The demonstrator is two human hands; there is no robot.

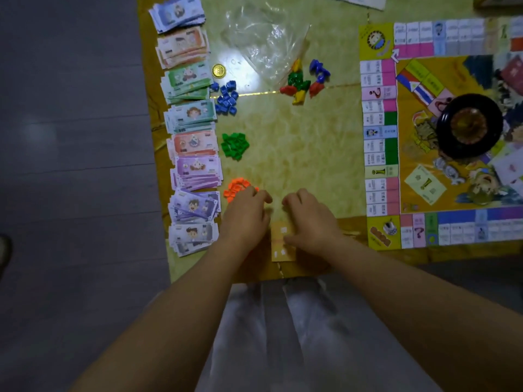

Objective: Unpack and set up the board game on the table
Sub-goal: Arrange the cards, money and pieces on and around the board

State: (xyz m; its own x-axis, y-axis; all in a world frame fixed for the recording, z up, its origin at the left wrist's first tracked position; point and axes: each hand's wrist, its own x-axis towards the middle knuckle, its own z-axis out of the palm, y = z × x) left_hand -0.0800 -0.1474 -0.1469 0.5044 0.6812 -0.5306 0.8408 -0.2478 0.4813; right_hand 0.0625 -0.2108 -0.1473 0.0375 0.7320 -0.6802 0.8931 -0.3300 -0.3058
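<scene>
I judge setup mostly done: the colourful square game board lies open at the right of the marbled worktop with a black round spinner on it, and paper banknote stacks line the left beside sorted plastic houses. Not yet placed, I think, is the tan card deck at the near edge: the right hand curls its fingers round it, while whether the left hand holds anything I cannot tell.

game board cut off at right edge, lettering blurred; orange pieces partly under left hand.
</scene>
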